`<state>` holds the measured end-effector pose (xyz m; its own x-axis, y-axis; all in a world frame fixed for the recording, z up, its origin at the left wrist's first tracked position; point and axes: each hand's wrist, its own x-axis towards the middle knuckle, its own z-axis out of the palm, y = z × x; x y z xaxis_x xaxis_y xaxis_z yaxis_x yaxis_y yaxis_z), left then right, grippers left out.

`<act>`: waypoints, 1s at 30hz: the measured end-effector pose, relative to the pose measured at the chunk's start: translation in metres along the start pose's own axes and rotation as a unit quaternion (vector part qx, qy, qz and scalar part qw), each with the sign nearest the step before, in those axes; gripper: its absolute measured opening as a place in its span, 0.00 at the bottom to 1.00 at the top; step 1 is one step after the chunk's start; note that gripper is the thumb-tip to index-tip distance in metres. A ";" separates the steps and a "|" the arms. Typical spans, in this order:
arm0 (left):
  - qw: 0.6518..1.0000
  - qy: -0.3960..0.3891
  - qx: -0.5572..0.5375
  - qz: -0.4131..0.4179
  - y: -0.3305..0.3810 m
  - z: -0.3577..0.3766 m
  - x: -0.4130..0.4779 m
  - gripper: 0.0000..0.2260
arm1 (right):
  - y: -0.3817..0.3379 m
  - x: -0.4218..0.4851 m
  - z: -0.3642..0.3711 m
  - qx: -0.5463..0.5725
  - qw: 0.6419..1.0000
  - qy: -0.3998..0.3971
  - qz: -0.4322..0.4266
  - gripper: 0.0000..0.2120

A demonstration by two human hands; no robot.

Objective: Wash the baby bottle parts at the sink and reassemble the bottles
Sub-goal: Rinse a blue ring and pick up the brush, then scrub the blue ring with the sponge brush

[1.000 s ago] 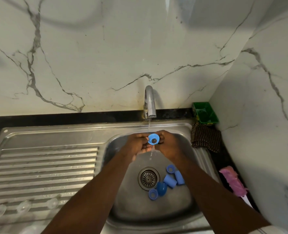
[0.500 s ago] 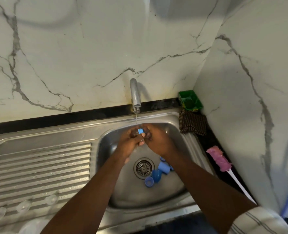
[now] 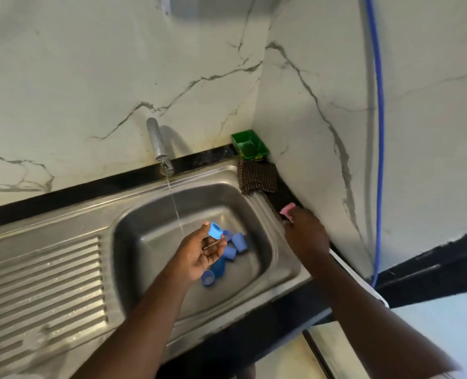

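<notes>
And the hands have split apart! Half a second ago both were locked together under the tap, and now we see the sink (image 3: 144,214) tilted in our view, the camera swung to the right so the blue hose (image 3: 380,132) on the side wall shows.

Our left hand (image 3: 199,255) stays over the basin, palm turned up, fingers loosely curled, with the blue bottle ring (image 3: 215,230) pinched at the fingertips, now just beside the water stream (image 3: 174,203) and no longer under it. The forearm runs up from the near edge of the sink.

Our right hand (image 3: 306,233) has left the basin altogether and reached across the right rim to the black counter strip, knuckles up, fingers closing down on the pink bottle brush (image 3: 287,209). Only the brush's pink tip shows past the fingers, and we cannot tell whether the grasp is tight yet.

The tap (image 3: 157,143) still runs, its thin stream falling into the basin. The other blue bottle parts (image 3: 235,247) lie clustered on the basin floor, partly under our left hand. At the far right corner, the brown cloth (image 3: 257,179) drapes over the rim, with the green tray (image 3: 250,144) behind it against the wall.
</notes>
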<state>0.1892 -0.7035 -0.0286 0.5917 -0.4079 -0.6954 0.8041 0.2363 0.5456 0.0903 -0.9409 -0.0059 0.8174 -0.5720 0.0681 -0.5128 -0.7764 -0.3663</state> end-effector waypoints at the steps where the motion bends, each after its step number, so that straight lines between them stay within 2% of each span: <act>1: 1.000 -0.007 0.006 -0.002 -0.002 0.003 -0.001 0.16 | 0.012 -0.005 -0.008 -0.011 0.999 -0.005 0.031 0.13; 4: 1.000 -0.019 0.013 -0.003 -0.007 0.012 -0.003 0.16 | 0.041 -0.017 -0.021 -0.076 0.991 -0.033 0.104 0.10; 6: 0.999 -0.026 0.020 0.002 -0.009 0.016 -0.004 0.18 | 0.050 -0.023 -0.025 -0.133 0.982 -0.065 0.116 0.10; 9: 0.999 -0.030 0.028 0.012 -0.008 0.017 -0.011 0.20 | 0.054 -0.025 -0.029 -0.193 0.972 -0.087 0.107 0.10; 18: 0.995 -0.061 -0.058 0.056 0.011 -0.008 -0.040 0.16 | 0.070 -0.028 -0.021 -0.217 0.969 -0.088 0.078 0.06; 21: 0.989 -0.071 -0.097 0.084 0.018 -0.023 -0.049 0.16 | 0.065 -0.025 -0.019 -0.156 0.985 -0.060 0.044 0.04; 25: 0.974 -0.093 -0.173 0.112 0.024 -0.044 -0.062 0.20 | 0.023 -0.028 -0.019 0.043 0.996 -0.074 0.038 0.07; 27: 0.968 -0.103 -0.193 0.125 0.027 -0.049 -0.067 0.19 | -0.009 -0.031 -0.016 0.149 0.985 -0.082 0.007 0.06; 30: 0.962 -0.102 -0.188 0.168 0.031 -0.058 -0.074 0.18 | -0.074 -0.046 -0.014 0.295 0.947 -0.120 -0.051 0.06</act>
<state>0.1737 -0.6152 0.0128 0.8288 -0.4083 -0.3825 0.5566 0.6716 0.4891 0.0865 -0.8607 0.0313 0.9270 -0.3708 -0.0565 -0.2509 -0.5011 -0.8282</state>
